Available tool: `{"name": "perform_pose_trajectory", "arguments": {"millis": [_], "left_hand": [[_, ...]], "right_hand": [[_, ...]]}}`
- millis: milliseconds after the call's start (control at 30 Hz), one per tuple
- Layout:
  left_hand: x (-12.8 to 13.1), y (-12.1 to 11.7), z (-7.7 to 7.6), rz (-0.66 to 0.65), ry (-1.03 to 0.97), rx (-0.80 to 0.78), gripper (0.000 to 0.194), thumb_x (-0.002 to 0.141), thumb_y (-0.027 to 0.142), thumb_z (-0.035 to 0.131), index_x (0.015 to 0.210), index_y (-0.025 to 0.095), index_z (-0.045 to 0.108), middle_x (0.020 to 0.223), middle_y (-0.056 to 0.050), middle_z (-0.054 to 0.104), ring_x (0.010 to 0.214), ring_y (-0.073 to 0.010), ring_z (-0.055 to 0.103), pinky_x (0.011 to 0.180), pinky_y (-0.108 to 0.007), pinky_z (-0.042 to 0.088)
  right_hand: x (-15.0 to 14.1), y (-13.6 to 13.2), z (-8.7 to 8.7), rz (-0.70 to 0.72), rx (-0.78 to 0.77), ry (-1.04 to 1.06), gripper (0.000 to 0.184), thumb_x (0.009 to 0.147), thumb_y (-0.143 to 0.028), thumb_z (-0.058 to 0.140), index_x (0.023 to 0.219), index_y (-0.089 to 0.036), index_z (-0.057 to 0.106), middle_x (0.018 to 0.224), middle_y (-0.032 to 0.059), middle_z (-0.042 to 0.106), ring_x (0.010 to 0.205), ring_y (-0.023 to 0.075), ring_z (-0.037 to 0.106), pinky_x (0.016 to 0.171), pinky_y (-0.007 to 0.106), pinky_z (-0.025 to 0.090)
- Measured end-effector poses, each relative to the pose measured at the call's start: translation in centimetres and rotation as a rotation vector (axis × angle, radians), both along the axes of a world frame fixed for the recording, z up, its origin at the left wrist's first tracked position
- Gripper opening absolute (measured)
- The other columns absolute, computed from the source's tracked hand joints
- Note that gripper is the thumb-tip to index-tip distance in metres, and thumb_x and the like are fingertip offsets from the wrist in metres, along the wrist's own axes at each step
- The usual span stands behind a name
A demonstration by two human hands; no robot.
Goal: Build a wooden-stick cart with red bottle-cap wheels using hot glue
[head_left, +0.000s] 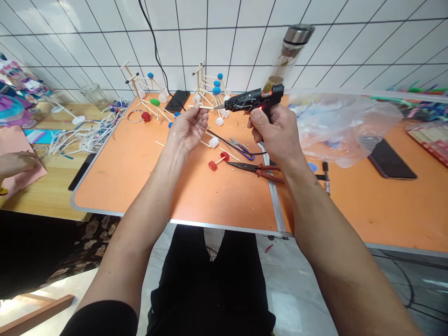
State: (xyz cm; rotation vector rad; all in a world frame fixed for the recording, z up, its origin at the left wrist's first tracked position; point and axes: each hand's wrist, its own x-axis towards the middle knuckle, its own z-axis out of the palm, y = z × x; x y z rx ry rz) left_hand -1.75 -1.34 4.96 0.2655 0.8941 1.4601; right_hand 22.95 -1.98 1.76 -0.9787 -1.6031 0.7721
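glue gun (248,100) in right hand (278,128) has scissors (246,152), pliers (261,170) and bottle (287,60) nearby.

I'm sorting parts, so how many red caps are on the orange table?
3: one red cap on the back-left stick frame, two more joined by a stick near the pliers. Others may be hidden.

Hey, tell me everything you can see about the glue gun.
The glue gun has a dark body, plastic by its look, streaked with pale strands, an orange mark towards the rear, and a small glowing red light. Its slim metal nozzle points towards the left of the picture. The right hand grips its handle, mostly hiding it, above the orange table. The nozzle is at the end of a thin stick; whether they touch is unclear.
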Motion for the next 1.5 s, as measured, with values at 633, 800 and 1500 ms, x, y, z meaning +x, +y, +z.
{"name": "perform_pose_trajectory", "arguments": {"millis": [633, 800, 1500], "left_hand": [[-0.38, 0.53, -0.69, -0.026, 0.025, 0.05, 0.015, 0.122, 0.016, 0.078, 0.132, 0.017, 0.089, 0.081, -0.001, 0.088, 0.067, -0.0121, 0.086, 0.073, -0.013, 0.071], [-0.34, 0.58, -0.79, -0.014, 0.036, 0.056, 0.016, 0.121, 0.017, 0.078, 0.134, 0.017, 0.088, 0.08, -0.001, 0.088, 0.065, -0.0117, 0.085, 0.072, -0.013, 0.071], [-0.26, 0.47, -0.65, -0.011, 0.05, 0.057, 0.01, 0.121, 0.018, 0.078, 0.122, 0.017, 0.088, 0.08, -0.001, 0.087, 0.07, -0.0118, 0.087, 0.075, -0.013, 0.072]], "right_hand": [[0.03, -0.19, 0.21, -0.013, 0.013, -0.015, 0.056, 0.11, -0.084, 0.088, 0.099, -0.031, 0.073, 0.085, 0.0012, 0.071, 0.062, 0.0169, 0.061, 0.053, 0.032, 0.056], [-0.06, -0.35, 0.34, -0.023, 0.01, -0.026, 0.055, 0.112, -0.08, 0.088, 0.097, -0.03, 0.072, 0.084, 0.0011, 0.071, 0.062, 0.0162, 0.06, 0.054, 0.032, 0.056], [-0.06, -0.5, 0.53, -0.034, 0.017, -0.072, 0.062, 0.11, -0.089, 0.084, 0.097, -0.03, 0.071, 0.082, 0.0017, 0.068, 0.062, 0.017, 0.059, 0.056, 0.033, 0.055]]}}
